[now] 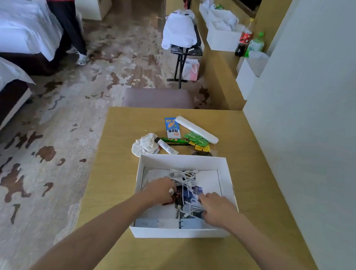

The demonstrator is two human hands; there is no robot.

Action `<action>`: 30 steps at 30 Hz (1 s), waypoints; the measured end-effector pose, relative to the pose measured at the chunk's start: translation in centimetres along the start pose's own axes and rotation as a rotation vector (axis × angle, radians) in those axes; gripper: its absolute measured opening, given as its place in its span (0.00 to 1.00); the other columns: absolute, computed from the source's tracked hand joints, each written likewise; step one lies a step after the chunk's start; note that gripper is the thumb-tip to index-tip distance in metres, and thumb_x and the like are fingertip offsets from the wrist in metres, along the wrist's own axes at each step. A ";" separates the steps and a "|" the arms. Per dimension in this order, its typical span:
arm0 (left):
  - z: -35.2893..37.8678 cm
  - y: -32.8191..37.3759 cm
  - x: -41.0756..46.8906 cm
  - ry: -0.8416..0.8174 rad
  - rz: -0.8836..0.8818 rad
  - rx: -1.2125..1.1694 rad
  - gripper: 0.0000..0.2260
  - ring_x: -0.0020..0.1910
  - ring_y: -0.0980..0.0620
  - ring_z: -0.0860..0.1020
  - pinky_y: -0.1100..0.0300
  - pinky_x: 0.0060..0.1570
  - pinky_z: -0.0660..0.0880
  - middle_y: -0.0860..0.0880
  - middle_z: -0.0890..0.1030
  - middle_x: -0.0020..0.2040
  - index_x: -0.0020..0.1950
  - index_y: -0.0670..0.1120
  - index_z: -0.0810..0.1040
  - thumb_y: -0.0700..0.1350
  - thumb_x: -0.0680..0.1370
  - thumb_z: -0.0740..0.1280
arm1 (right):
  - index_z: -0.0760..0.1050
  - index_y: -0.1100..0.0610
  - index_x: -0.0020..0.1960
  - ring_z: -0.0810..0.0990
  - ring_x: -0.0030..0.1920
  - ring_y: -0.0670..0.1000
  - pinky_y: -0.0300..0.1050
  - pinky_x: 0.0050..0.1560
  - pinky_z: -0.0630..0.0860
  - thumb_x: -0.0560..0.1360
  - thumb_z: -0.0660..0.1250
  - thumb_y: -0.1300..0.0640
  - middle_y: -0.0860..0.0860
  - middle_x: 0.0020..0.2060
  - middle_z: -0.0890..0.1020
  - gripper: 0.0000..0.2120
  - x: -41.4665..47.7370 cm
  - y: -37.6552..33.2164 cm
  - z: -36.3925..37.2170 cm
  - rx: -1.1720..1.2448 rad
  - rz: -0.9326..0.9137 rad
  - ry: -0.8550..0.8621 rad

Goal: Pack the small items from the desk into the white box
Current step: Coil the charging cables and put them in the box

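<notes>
The white box [183, 160] sits open on the wooden desk [255, 187]. Inside lie white cables [182, 176] and a dark blue packet [190, 194]. My left hand [161, 191], with a ring on it, reaches into the box and its fingers close around a dark item. My right hand [215, 207] is also in the box, gripping a bundle of white cable. Behind the box on the desk lie a white long case [196, 129], a blue-and-white carton [172, 128], green and yellow sachets [197, 139], a small white tube [167, 147], a green stick [175, 141] and white crumpled cloth [146, 145].
A wall [316, 127] runs along the desk's right side. A padded stool [157, 98] stands behind the desk. Further back are a luggage rack with a white towel [180, 31], white boxes and bottles [250, 41] on a shelf, beds [19, 25] at left, and a person [63, 8] standing there.
</notes>
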State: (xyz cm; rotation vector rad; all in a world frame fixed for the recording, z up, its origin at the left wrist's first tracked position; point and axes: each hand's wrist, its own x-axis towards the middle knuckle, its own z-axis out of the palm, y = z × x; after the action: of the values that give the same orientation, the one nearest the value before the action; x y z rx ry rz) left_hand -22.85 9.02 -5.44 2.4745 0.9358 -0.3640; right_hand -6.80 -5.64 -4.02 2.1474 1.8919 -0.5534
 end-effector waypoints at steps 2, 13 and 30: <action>0.1 -0.4 0.0 -0.032 0.032 0.006 0.11 0.52 0.46 0.77 0.54 0.49 0.77 0.47 0.78 0.55 0.52 0.51 0.80 0.44 0.71 0.70 | 0.67 0.56 0.56 0.75 0.49 0.57 0.50 0.43 0.70 0.73 0.62 0.58 0.57 0.50 0.77 0.12 0.5 -0.5 -0.2 0.165 -0.015 0.006; -0.2 -1.7 -0.7 -0.108 -0.057 -0.149 0.21 0.52 0.48 0.77 0.57 0.47 0.73 0.48 0.80 0.55 0.56 0.49 0.78 0.53 0.66 0.76 | 0.70 0.53 0.63 0.76 0.59 0.54 0.46 0.55 0.74 0.73 0.71 0.55 0.53 0.60 0.78 0.20 4.2 -0.4 -1.5 0.608 0.003 -0.036; 0.7 -1.2 -2.1 -0.085 -0.070 0.028 0.10 0.50 0.44 0.77 0.52 0.45 0.76 0.44 0.79 0.51 0.50 0.47 0.75 0.41 0.70 0.68 | 0.78 0.51 0.60 0.78 0.56 0.51 0.46 0.54 0.74 0.71 0.73 0.53 0.48 0.56 0.81 0.17 7.6 -0.5 -1.7 0.532 -0.144 0.235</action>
State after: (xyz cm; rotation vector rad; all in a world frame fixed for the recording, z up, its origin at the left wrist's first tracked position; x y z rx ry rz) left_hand -25.27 8.29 -5.59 2.4354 0.9899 -0.5040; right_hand -6.34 1.94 -5.65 2.4963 2.2353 -0.9648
